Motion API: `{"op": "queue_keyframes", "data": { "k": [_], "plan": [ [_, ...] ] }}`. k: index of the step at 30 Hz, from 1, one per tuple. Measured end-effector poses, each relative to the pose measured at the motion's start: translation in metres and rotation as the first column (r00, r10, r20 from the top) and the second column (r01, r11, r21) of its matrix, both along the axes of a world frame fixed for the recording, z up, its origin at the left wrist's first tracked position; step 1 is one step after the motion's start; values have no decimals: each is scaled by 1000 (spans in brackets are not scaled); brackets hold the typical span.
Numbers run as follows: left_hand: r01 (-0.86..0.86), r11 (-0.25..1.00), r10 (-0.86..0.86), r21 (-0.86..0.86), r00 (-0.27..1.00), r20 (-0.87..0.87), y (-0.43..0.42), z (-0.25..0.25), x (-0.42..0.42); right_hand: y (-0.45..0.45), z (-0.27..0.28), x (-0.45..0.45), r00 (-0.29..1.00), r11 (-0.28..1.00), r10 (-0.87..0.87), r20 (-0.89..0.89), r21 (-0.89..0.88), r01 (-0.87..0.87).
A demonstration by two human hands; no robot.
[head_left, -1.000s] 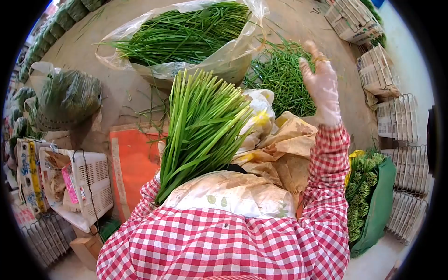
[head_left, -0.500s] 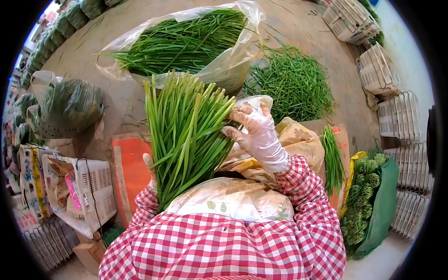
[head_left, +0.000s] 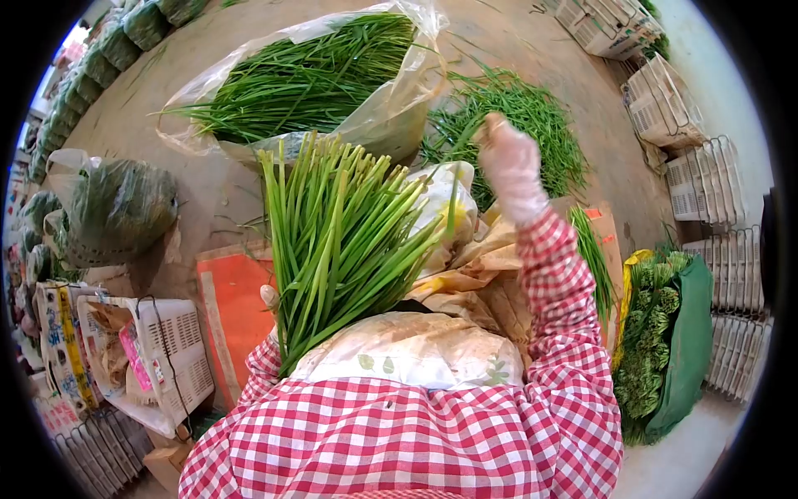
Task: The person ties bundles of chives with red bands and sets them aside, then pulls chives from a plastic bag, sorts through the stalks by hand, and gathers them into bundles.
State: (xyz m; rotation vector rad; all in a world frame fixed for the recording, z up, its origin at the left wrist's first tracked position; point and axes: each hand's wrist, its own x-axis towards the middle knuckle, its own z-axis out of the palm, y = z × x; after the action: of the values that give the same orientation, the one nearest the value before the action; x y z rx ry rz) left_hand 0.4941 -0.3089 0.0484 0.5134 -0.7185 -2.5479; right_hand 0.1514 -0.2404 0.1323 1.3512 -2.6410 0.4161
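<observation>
A thick bunch of garlic chives (head_left: 341,241) leans on my lap with its pale cut ends up, fanned out at the top. My left hand (head_left: 270,298) holds it from the left side; only a little of that hand shows, the rest hidden behind the stalks. My gloved right hand (head_left: 509,162) is raised over the near edge of a loose pile of green stalks (head_left: 532,108). Its fingers are curled together and somewhat blurred, and I cannot make out what is in them. One blade (head_left: 451,208) sticks out from the bunch's right side.
Beyond the bunch lies an open plastic bag (head_left: 391,125) full of chives. A small bundle (head_left: 592,258) rests at my right, beside bundles under a green cloth (head_left: 688,341). White crates (head_left: 179,349) stand at left and along the right wall. A filled bag (head_left: 120,204) sits at left.
My right hand has left the bunch's right side and moved up and right over the loose pile, its fingers now curled. The left hand stays on the bunch. The view has shifted slightly.
</observation>
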Motion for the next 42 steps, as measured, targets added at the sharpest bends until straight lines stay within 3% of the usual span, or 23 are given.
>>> {"op": "queue_keyframes", "data": {
  "k": [1,3,4,5,7,8,9,14,15,16,17,18,19,23,24,26,29,32,34,39,40,41,42],
  "plan": [
    [3,1000,-3,-4,1000,13,0,-1,1,-2,-3,-17,976,997,-80,-201,-8,80],
    [8,1000,-7,-6,999,39,2,-1,5,-3,-11,-37,893,965,-101,-440,-261,-19],
    [12,1000,-11,-8,998,58,2,-2,7,-6,4,-24,892,965,-98,-442,-261,-24],
    [13,1000,-12,-4,997,70,4,-2,9,-5,17,-5,968,895,247,-34,-375,-241],
    [13,1000,-14,2,995,100,6,-3,13,0,44,39,771,789,591,236,-366,-493],
    [13,1000,-13,0,994,112,6,-4,14,2,49,54,778,789,613,139,-152,-595],
    [14,1000,-15,2,992,123,7,-3,16,0,39,61,788,803,589,176,-20,-596],
    [2,1000,-1,-6,984,178,12,-5,26,-1,20,63,645,752,583,494,-30,-658],
    [1,1000,1,-11,982,189,11,-7,26,-1,19,64,624,746,614,483,-98,-658],
    [3,1000,2,-27,981,196,10,-10,26,-1,13,65,498,797,539,679,-219,-563],
    [9,999,-1,-38,977,211,10,-15,26,3,-8,63,625,708,704,338,-262,-656],
    [18,999,-7,-43,974,226,10,-21,25,6,-15,68,614,770,631,475,-283,-572],
    [21,999,-9,-48,972,237,10,-26,23,7,-19,64,628,733,679,380,-300,-610],
    [44,999,-34,-27,959,281,13,-36,10,18,-14,53,706,818,550,447,-114,-564],
    [48,999,-40,-20,955,293,11,-38,8,22,-4,51,673,860,418,611,-26,-510],
    [50,999,-48,1,947,318,12,-41,6,31,-22,41,572,825,488,659,-135,-549],
    [40,999,-46,26,935,351,12,-45,8,37,-17,56,595,870,442,671,-158,-467],
    [19,999,-34,42,923,384,11,-49,10,37,-30,54,730,890,422,538,-90,-447],
    [4,999,-20,39,912,410,10,-51,13,34,-34,54,851,881,460,254,-10,-473],
    [-72,997,55,16,872,486,16,-56,22,26,-66,32,879,881,472,-66,8,-472],
    [-104,995,89,0,855,510,18,-55,25,21,-88,13,861,849,492,-132,-144,-508],
    [-143,990,126,-12,830,543,21,-55,28,16,-78,0,823,857,477,-309,-44,-514],
    [-154,988,139,-21,817,560,23,-59,32,11,-70,-14,830,922,380,-408,92,-377]
  ]
}}
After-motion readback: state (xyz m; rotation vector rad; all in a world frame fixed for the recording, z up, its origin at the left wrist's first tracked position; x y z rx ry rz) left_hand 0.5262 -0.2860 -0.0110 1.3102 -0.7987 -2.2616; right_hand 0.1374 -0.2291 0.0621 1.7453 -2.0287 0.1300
